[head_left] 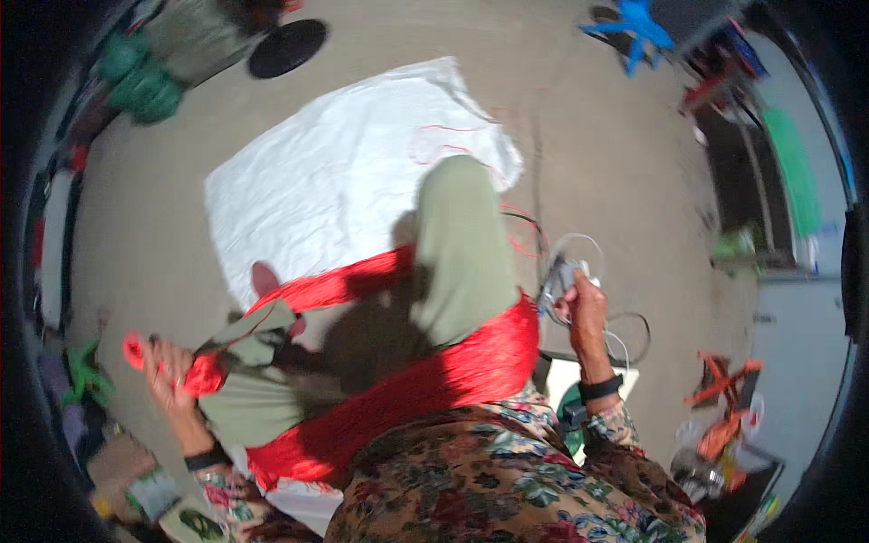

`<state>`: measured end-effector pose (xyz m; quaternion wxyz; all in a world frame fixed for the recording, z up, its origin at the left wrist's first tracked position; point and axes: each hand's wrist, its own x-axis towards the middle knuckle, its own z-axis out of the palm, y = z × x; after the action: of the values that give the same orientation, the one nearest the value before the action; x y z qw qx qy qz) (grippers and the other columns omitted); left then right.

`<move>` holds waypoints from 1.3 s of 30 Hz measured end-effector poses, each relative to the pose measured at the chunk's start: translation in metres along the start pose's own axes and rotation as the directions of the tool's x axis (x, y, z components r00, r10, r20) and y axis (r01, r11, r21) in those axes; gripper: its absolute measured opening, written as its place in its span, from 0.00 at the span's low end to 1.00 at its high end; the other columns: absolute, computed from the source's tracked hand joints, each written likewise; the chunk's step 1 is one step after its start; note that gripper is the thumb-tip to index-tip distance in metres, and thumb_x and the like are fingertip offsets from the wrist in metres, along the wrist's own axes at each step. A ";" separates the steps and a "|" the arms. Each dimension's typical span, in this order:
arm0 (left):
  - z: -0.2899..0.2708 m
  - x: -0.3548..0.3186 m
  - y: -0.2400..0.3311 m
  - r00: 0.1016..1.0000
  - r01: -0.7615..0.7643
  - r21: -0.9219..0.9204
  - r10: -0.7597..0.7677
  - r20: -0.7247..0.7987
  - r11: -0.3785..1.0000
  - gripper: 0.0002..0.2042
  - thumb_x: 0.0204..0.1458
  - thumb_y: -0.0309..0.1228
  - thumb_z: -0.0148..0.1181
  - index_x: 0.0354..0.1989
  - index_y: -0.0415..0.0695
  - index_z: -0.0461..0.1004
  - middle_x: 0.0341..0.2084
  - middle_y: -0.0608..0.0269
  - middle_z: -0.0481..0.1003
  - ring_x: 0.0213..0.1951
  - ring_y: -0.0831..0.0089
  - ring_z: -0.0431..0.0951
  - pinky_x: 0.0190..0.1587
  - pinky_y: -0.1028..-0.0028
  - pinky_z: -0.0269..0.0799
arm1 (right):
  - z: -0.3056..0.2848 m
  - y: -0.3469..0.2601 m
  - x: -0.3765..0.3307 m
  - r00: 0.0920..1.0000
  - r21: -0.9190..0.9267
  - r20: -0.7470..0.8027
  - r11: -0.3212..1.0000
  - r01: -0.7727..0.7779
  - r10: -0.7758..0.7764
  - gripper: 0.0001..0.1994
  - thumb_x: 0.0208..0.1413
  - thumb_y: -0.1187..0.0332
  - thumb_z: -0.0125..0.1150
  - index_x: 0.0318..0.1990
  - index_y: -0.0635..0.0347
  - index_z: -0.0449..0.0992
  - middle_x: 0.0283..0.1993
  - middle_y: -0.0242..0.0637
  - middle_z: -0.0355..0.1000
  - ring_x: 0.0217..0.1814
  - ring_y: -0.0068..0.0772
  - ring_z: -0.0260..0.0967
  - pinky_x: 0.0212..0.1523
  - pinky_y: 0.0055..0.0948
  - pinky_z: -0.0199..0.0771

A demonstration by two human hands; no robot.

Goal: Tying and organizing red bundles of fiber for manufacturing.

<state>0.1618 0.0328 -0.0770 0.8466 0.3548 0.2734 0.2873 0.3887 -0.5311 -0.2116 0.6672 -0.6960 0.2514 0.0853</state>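
A large skein of bright red yarn [434,371] is stretched in a loop around my two bent knees, which are in pale green trousers. On the left, my left hand [172,369] is closed around a small wound bundle of the same red yarn [206,376], which sticks out on both sides of the fingers. A red strand runs from near it toward the skein. To the right of my knee, my right hand [584,312] grips a small grey-and-white object [558,281], blurred, with white cords beside it; its kind is unclear.
A white sheet [335,154] lies on the floor ahead, with loose red strands [444,136] at its right side. Dark and white cables [638,326] lie at the right. Blue [638,32] and orange [724,380] stools stand toward the right edge, green sacks [140,77] at far left.
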 end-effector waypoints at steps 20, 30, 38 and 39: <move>-0.156 -0.095 0.015 0.724 -0.376 0.314 0.488 -0.487 0.872 0.21 0.64 0.43 0.48 0.18 0.49 0.60 0.06 0.71 0.56 0.07 0.79 0.54 0.21 0.74 0.66 | 0.253 -0.065 0.037 0.368 -0.175 0.664 0.344 0.923 -0.650 0.14 0.66 0.63 0.49 0.36 0.67 0.71 0.33 0.33 0.66 0.38 0.25 0.63 0.43 0.24 0.63; -0.243 -0.177 -0.075 0.519 -0.203 0.241 0.313 -0.795 0.949 0.21 0.60 0.45 0.55 0.17 0.50 0.61 0.06 0.71 0.57 0.07 0.78 0.56 0.17 0.75 0.63 | 0.271 -0.073 0.053 0.195 -0.222 0.822 0.014 0.975 -0.535 0.12 0.64 0.66 0.49 0.41 0.68 0.73 0.39 0.46 0.70 0.42 0.44 0.66 0.46 0.38 0.65; -0.222 -0.227 -0.052 0.621 -0.427 -0.072 0.235 -0.748 0.901 0.19 0.64 0.41 0.47 0.19 0.49 0.64 0.07 0.70 0.57 0.07 0.78 0.53 0.17 0.75 0.62 | 0.270 -0.073 0.057 0.136 -0.196 0.857 -0.071 0.978 -0.497 0.13 0.63 0.65 0.49 0.41 0.68 0.73 0.40 0.48 0.69 0.42 0.46 0.67 0.46 0.40 0.65; -0.219 -0.230 -0.049 0.686 -0.448 -0.121 0.254 -0.682 0.886 0.20 0.65 0.41 0.46 0.19 0.48 0.64 0.07 0.69 0.57 0.07 0.77 0.54 0.18 0.74 0.63 | 0.273 -0.074 0.055 0.124 -0.184 0.863 -0.078 0.980 -0.491 0.13 0.63 0.65 0.49 0.41 0.67 0.73 0.40 0.48 0.69 0.42 0.46 0.67 0.46 0.40 0.65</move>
<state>-0.1278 -0.0556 -0.1858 0.6680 0.1568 0.4319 0.5853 0.5292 -0.2798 -0.1972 0.2365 -0.8393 -0.4880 -0.0390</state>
